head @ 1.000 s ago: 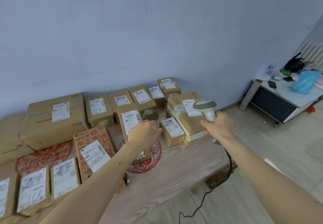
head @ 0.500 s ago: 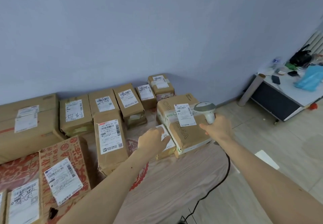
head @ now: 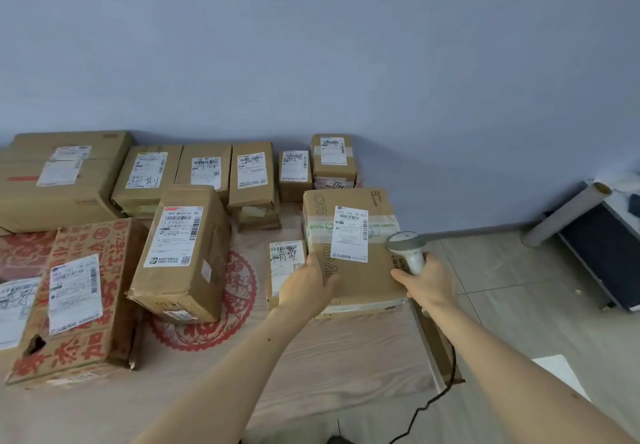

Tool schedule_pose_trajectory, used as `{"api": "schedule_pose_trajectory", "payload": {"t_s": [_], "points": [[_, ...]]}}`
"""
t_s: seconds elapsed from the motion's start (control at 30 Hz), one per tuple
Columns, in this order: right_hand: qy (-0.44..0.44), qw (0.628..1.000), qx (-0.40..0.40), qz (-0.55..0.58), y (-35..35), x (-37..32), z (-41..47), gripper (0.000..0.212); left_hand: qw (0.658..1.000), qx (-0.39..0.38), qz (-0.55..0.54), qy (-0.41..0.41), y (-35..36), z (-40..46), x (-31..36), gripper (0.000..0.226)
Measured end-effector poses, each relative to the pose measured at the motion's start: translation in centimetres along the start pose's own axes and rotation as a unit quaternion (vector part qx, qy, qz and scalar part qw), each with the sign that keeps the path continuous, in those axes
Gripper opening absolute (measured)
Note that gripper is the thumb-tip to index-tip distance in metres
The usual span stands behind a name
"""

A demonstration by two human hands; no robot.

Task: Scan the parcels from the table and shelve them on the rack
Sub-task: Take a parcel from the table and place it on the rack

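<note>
Several brown cardboard parcels with white labels cover the wooden table [head: 346, 357]. At its right end lies a wide parcel [head: 363, 277] with a white label and green tape. My left hand [head: 306, 289] rests on that parcel's near left corner, thumb on top and fingers at its left side. A small flat parcel [head: 285, 263] lies just left of it, partly behind the hand. My right hand [head: 427, 286] grips the handle of a grey barcode scanner [head: 407, 246], whose head points left over the wide parcel's right edge. The scanner's black cable [head: 440, 395] hangs down to the floor.
A tall tilted parcel [head: 183, 253] and a red-printed box [head: 76, 301] stand to the left. A row of parcels lines the blue wall. At the right a cardboard tube [head: 564, 215] leans by a dark low cabinet [head: 602, 253]. Tiled floor lies right of the table.
My left hand has moved right from the small flat parcel onto the wide parcel's left corner. The view has shifted closer. My right hand still holds the scanner by the wide parcel.
</note>
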State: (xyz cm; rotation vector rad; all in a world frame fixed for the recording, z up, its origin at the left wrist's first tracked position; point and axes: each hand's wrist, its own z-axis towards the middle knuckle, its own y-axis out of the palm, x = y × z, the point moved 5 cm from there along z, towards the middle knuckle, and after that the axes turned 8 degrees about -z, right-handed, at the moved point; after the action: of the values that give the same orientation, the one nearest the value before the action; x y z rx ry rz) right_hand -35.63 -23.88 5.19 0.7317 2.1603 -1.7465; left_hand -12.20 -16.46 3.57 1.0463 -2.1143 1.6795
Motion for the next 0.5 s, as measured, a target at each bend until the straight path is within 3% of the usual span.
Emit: {"api": "schedule_pose_trajectory", "payload": {"t_s": [0.27, 0.4, 0.5], "points": [[-0.025, 0.999, -0.02, 0.008, 0.0, 2.4, 0.2, 0.036, 0.996, 0.052, -0.062, -0.038, 1.9, -3.0, 1.3, 0.053], [-0.017, 1.0, -0.015, -0.004, -0.7, 4.4, -0.3, 0.04, 0.989, 0.044, -0.133, -0.044, 2.4, -4.0, 0.2, 0.045], [-0.011, 1.0, -0.016, -0.013, -0.8, 5.3, -0.6, 0.043, 0.98, 0.016, -0.177, -0.089, 2.7, -4.1, -1.2, 0.056]]}}
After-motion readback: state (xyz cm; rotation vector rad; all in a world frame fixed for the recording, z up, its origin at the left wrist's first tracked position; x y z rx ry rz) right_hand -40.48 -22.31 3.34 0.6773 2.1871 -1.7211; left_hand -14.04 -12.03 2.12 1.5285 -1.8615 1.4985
